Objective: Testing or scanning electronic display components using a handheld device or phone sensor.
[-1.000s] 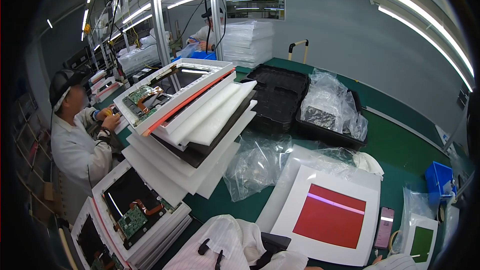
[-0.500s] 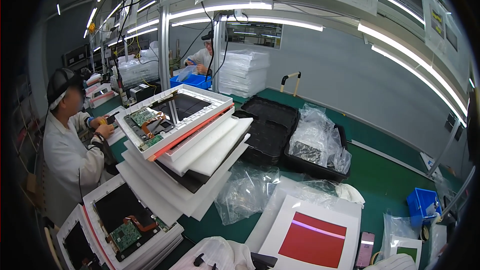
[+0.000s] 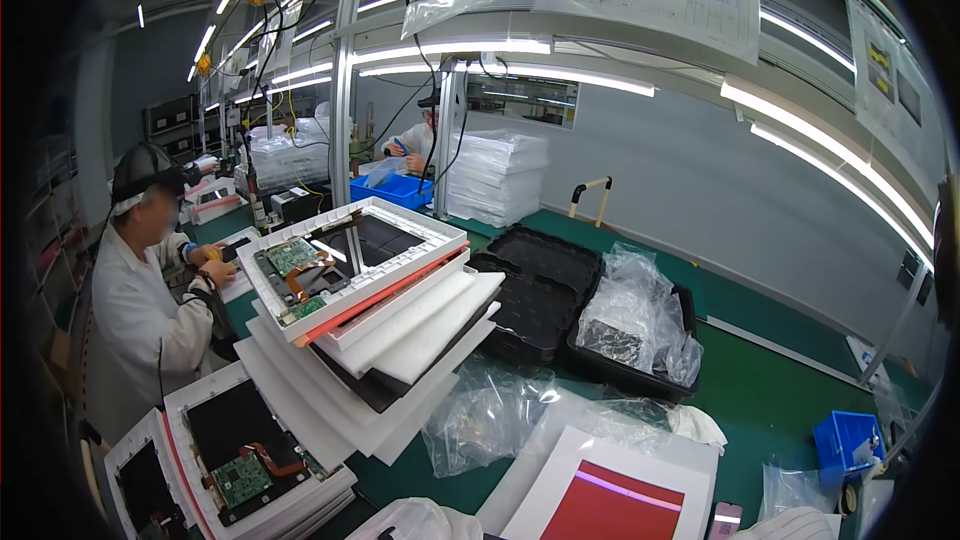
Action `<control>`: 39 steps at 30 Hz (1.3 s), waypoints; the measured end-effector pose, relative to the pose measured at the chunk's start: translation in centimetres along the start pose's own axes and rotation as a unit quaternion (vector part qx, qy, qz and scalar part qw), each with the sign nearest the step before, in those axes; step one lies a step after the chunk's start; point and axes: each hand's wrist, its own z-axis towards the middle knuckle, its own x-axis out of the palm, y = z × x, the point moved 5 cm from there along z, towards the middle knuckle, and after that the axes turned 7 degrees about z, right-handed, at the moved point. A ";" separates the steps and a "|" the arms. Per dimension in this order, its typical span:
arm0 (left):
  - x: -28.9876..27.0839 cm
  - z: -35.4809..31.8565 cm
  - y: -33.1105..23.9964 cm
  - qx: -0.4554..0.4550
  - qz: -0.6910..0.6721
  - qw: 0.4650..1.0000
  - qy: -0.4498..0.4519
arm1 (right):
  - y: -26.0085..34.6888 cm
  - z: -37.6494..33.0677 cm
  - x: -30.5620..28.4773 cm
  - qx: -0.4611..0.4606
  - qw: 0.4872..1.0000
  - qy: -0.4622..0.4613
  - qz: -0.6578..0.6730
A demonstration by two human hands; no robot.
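Note:
Both my hands lie below the lower edge of the view, with their fingers hidden. White cloth of my left sleeve [image 3: 418,520] shows at the bottom middle, beside a white-framed panel with a lit red screen [image 3: 622,505]. The panel lies on white foam sheeting [image 3: 545,440], its lower part cut off by the view's edge. At the bottom right, my right sleeve [image 3: 795,524] shows as pale striped cloth, close to a phone [image 3: 725,518]. Whether either hand touches or holds anything cannot be seen.
Left of centre, an opened white-framed display unit [image 3: 350,255] tops a leaning stack of foam sheets [image 3: 320,395]. More opened units [image 3: 250,450] are at lower left. A black crate [image 3: 640,345] holds clear bags. A blue bin [image 3: 846,440] stands right. A co-worker [image 3: 150,280] works at left.
The view has tilted up slightly, so the bench things sit lower in it. The red-screen panel and my sleeves show less. The black piece beside my left sleeve has gone from view.

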 end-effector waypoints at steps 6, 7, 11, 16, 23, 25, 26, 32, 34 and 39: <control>-0.6 -0.2 0.6 -0.013 0.029 0.999 -0.006 | -1.1 0.7 1.9 0.009 0.999 0.001 0.045; -0.7 -0.3 0.6 -0.014 0.034 0.999 -0.007 | -1.2 0.7 2.2 0.010 0.999 0.001 0.052; -1.4 -0.9 0.7 -0.028 0.058 0.998 -0.021 | -1.4 1.5 4.1 0.006 0.996 0.006 0.088; -2.1 -2.5 0.8 -0.047 0.088 0.993 -0.055 | -0.9 2.8 7.1 -0.013 0.991 0.022 0.134; -2.9 -5.5 0.2 -0.087 0.113 0.980 -0.141 | 1.8 5.9 12.0 -0.069 0.976 0.078 0.189; -2.9 -6.5 0.2 -0.102 0.116 0.974 -0.164 | 2.7 6.3 13.6 -0.081 0.971 0.099 0.204; -2.7 -7.1 0.2 -0.109 0.117 0.972 -0.172 | 3.0 6.2 14.3 -0.084 0.968 0.108 0.210; -2.0 -9.5 0.4 -0.140 0.126 0.961 -0.201 | 4.0 5.1 17.9 -0.086 0.955 0.146 0.244; -1.3 -9.8 0.3 -0.145 0.128 0.959 -0.206 | 3.7 4.6 18.2 -0.083 0.952 0.154 0.252; -0.4 -9.8 -0.4 -0.136 0.133 0.960 -0.206 | 2.9 3.9 17.4 -0.071 0.951 0.152 0.260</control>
